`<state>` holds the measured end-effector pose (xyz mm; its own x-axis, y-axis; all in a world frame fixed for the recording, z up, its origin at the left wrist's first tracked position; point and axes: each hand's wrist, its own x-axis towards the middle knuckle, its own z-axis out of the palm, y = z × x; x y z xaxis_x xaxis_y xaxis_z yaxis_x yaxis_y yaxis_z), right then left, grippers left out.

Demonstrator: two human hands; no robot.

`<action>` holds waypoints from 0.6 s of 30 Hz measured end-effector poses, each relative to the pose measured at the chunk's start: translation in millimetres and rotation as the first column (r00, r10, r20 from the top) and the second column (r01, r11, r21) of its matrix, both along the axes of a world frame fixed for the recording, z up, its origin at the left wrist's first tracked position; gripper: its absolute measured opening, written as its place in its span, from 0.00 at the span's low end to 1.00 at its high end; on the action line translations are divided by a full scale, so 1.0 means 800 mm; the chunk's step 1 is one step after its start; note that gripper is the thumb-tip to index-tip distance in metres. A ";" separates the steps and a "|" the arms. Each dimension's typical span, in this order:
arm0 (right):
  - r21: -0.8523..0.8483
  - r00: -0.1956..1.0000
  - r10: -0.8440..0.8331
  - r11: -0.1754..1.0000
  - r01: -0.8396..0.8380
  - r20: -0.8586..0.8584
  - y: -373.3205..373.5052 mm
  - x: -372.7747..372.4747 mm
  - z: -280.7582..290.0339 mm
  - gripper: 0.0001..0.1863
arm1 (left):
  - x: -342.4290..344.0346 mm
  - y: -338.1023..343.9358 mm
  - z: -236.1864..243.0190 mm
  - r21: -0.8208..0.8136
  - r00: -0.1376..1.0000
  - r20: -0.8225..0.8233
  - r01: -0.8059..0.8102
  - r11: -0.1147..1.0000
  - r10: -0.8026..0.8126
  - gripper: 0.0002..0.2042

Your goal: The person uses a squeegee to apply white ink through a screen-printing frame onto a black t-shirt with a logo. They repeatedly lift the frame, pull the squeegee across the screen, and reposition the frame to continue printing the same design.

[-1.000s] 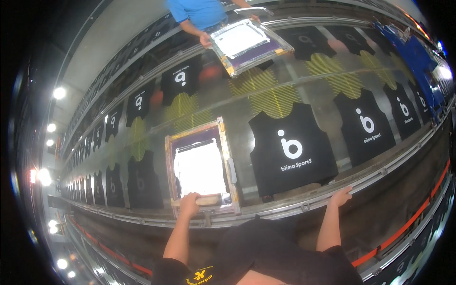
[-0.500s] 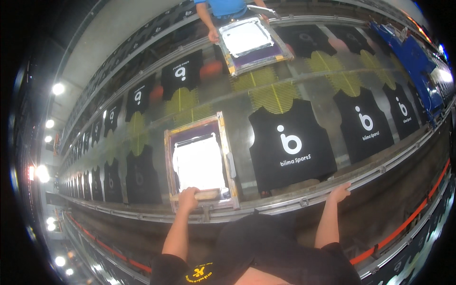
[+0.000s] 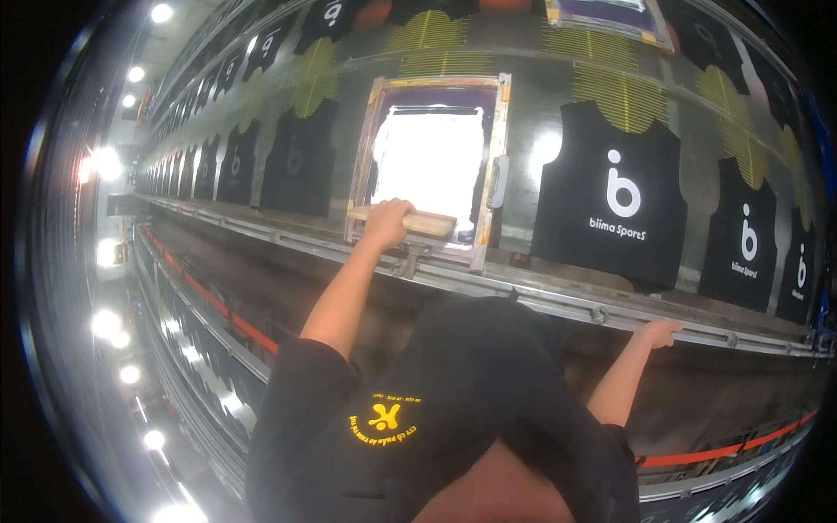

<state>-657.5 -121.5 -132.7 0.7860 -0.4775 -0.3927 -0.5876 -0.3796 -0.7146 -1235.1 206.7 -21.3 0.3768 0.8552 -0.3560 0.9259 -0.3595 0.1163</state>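
Observation:
My left hand (image 3: 388,223) is closed around the wooden handle of a squeegee (image 3: 430,223). The squeegee lies at the near end of a screen-printing frame (image 3: 502,118), whose mesh carries a large patch of white ink (image 3: 429,157). The frame rests flat on the long printing table, its near end at the metal rail (image 3: 558,301). Farther right, my right hand (image 3: 656,334) is closed on that same rail. Between the frame and my right hand lies a black sleeveless shirt (image 3: 584,174) with a white print, spread flat on the table.
More black shirts (image 3: 737,248) lie in rows to both sides, with yellow striped neck shapes (image 3: 619,96) beyond them. A second screen frame (image 3: 602,19) shows at the far edge. Behind me a red-orange rail (image 3: 732,451) runs along another table.
The view has tilted and turned, so the table sits higher in it and the co-worker in blue is out of sight. Both hands keep their places on the squeegee and rail.

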 end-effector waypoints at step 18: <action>-0.033 0.999 0.026 0.999 -0.024 0.038 -0.004 0.001 -0.016 0.53 | -0.013 -0.001 -0.001 0.073 0.999 0.053 -0.012 0.997 0.008 0.18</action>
<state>-657.0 -124.4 -145.6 0.8121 -0.4695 -0.3465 -0.5499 -0.4172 -0.7235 -1245.3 205.9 -22.0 0.3847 0.8820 -0.2722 0.9227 -0.3597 0.1387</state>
